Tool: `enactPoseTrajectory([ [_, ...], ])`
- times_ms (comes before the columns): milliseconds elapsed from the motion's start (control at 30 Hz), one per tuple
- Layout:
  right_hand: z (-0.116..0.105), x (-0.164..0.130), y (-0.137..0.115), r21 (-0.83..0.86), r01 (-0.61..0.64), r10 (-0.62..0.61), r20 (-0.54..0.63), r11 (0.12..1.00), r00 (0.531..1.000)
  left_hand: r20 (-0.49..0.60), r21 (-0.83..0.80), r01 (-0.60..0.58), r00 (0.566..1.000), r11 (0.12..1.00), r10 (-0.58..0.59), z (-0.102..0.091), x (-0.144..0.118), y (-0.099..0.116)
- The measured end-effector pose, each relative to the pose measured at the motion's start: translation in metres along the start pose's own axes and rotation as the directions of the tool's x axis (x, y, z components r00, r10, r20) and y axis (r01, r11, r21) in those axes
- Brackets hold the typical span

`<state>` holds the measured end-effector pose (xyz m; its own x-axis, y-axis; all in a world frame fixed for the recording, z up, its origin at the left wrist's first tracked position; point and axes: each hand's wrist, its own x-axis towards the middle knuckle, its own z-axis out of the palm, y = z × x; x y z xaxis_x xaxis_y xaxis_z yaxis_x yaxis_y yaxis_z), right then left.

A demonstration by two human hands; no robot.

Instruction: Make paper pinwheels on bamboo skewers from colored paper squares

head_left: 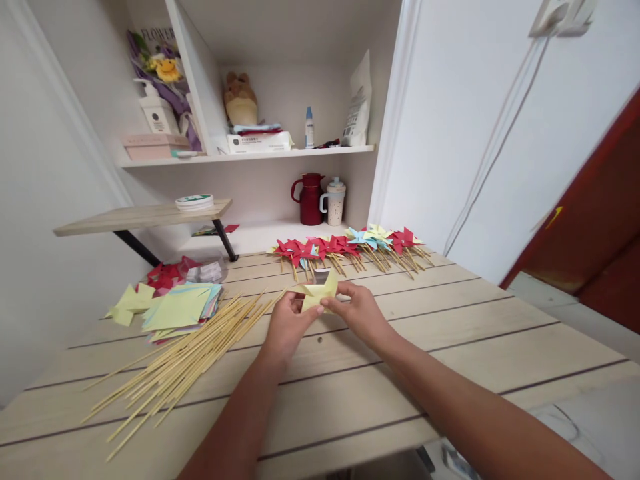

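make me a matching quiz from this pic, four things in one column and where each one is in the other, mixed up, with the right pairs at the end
1. folded yellow paper
2. loose sticks
3. dark red jug
4. round white tub

A. on the raised stand
B. beside a lidded cup
C. between the left hand and right hand
D. spread on the tabletop

Pairs: 1-C, 2-D, 3-B, 4-A

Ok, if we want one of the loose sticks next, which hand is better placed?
Probably the left hand: it is nearer the loose sticks, which lie on its side. The right hand is farther, across the yellow paper; both hands hold that, so the right would need to keep it.
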<state>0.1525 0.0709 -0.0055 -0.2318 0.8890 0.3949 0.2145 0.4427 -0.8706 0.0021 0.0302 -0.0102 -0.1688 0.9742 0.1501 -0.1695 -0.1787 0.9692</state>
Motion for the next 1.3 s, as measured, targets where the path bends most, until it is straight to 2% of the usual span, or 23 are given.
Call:
enactPoseTrajectory([
  [133,0.000,0.001,0.001,0.004,-0.003,0.003,-0.011,1.000,1.000,0.006,0.037,0.001,1.000,0.999,-0.001,0.000,-0.001,0.001],
  [267,0.000,0.000,0.002,0.018,-0.013,0.013,-0.007,1.000,1.000,-0.089,0.137,-0.002,0.996,0.991,0.015,-0.006,0.002,-0.002],
  [367,0.000,0.001,0.002,0.010,-0.008,0.008,-0.010,1.000,1.000,-0.132,0.188,-0.045,0.989,0.981,0.071,-0.009,0.003,-0.002],
  [567,0.000,0.001,0.003,-0.003,0.002,-0.002,-0.017,1.000,1.000,-0.100,0.208,-0.088,0.989,0.974,0.111,-0.006,0.002,0.004],
  [700,0.000,0.001,0.002,-0.006,0.003,-0.003,-0.015,1.000,1.000,-0.119,0.238,-0.089,0.986,0.967,0.120,-0.005,0.002,0.005],
  [867,0.000,-0.001,0.000,-0.006,0.016,-0.016,-0.003,1.000,1.000,-0.086,0.293,-0.162,0.977,0.942,0.194,-0.004,0.002,0.007],
  [1033,0.000,-0.001,-0.001,0.001,0.027,-0.027,-0.006,1.000,1.000,-0.142,0.334,-0.211,0.952,0.919,0.270,-0.001,0.002,0.006],
  [1300,-0.001,-0.001,-0.001,0.005,0.014,-0.014,0.002,1.000,1.000,-0.135,0.340,-0.204,0.956,0.918,0.262,-0.002,0.003,0.001],
])
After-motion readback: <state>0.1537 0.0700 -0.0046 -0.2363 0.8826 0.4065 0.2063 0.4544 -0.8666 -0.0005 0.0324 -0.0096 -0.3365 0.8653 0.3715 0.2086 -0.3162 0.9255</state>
